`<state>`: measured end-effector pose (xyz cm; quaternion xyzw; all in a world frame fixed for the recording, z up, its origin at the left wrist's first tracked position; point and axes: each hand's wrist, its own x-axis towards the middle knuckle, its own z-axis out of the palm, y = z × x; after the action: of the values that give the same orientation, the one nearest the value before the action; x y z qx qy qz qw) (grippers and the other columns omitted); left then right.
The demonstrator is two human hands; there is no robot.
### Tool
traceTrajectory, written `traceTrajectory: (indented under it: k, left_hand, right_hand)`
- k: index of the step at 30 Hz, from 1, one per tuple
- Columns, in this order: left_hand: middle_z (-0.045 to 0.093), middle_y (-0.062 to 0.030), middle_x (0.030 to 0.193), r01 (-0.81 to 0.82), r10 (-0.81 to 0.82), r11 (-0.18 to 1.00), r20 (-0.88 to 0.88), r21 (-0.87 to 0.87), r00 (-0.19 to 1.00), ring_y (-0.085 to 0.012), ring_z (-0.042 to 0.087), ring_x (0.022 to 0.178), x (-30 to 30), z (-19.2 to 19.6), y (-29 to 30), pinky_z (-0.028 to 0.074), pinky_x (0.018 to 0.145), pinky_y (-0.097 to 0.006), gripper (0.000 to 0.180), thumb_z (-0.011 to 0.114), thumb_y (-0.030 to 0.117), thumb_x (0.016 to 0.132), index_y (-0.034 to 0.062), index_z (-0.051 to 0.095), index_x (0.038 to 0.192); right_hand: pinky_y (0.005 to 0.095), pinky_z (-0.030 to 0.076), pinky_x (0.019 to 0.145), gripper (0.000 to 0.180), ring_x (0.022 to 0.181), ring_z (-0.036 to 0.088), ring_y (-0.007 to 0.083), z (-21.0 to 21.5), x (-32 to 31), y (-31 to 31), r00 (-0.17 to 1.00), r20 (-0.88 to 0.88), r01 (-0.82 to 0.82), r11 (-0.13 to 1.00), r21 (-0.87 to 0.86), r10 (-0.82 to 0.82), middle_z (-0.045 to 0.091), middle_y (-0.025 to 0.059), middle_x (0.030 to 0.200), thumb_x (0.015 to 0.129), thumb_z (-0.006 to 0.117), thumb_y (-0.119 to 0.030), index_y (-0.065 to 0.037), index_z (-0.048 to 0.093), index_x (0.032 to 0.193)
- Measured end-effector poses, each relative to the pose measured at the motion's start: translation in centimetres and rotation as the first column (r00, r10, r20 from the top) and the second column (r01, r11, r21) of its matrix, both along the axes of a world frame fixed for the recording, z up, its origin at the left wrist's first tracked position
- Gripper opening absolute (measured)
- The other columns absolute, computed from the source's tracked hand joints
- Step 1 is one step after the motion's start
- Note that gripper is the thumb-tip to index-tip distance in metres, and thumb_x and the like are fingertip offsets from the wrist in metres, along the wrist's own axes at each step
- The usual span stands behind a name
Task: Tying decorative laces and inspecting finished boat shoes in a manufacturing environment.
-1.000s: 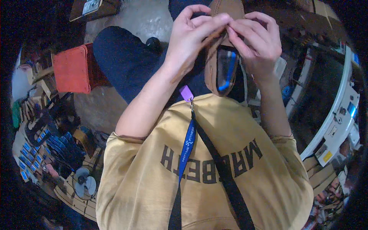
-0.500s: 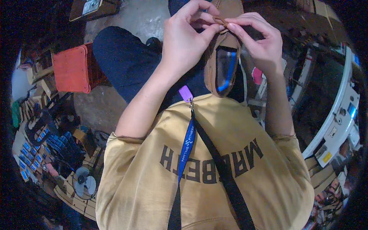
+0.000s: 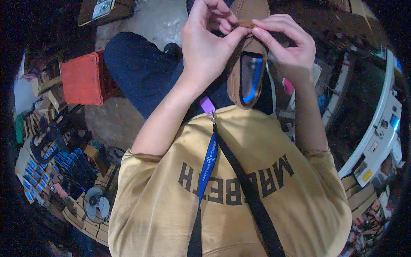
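A tan leather moccasin rests on my lap, its toe pointing away from me and its opening, with a blue strip inside, toward me. A thin brown lace stretches between both hands above the front of the shoe. My left hand is closed, thumb and forefinger pinching the lace while the other fingers curl loosely. On the other side, my right hand pinches the lace between thumb and fingertips. The fingers partly cover the lace, so any knot in it cannot be made out.
A red plastic stool stands left of my knee. Farther down the left are a small fan and several blue-marked items. A white machine-like panel curves along the right. A purple tag hangs from my lanyard.
The lace, looped between my fingertips before, now lies straighter between them. My left fingers have shifted slightly up and left, while the right hand has barely moved.
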<state>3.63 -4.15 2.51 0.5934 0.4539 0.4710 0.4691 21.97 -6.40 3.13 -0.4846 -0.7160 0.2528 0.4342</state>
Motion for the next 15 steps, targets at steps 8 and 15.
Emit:
traceTrajectory:
  k: [8, 15]
  left_hand:
    - [0.068, -0.0114, 0.102, 0.261, 0.008, 0.908, 0.638, -0.328, 0.77, -0.0142, 0.067, 0.094, 0.0, -2.4, -1.1, 0.055, 0.085, -0.024, 0.033, 0.071, -0.004, 0.087, 0.0021, 0.048, 0.11]
    - [0.071, -0.0123, 0.099, 0.182, 0.047, 0.949, 0.689, -0.256, 0.723, -0.013, 0.069, 0.089, 1.1, -3.1, -1.3, 0.056, 0.081, -0.024, 0.036, 0.075, -0.004, 0.083, -0.0005, 0.053, 0.111]
  right_hand:
    - [0.0316, 0.052, 0.083, 0.019, 0.089, 0.066, 0.0211, 0.2, -0.9, -0.3, 0.991, 0.128, 0.027, 0.987, 0.156, -0.048, 0.073, 0.0081, 0.092, 0.075, 0.079, 0.003, 0.0, 0.076, 0.094]
    - [0.0311, 0.052, 0.083, 0.025, 0.09, 0.066, 0.0208, 0.3, -1.0, -0.5, 0.994, 0.078, 0.066, 0.993, 0.101, -0.074, 0.072, 0.0089, 0.094, 0.074, 0.079, 0.004, 0.0, 0.075, 0.099]
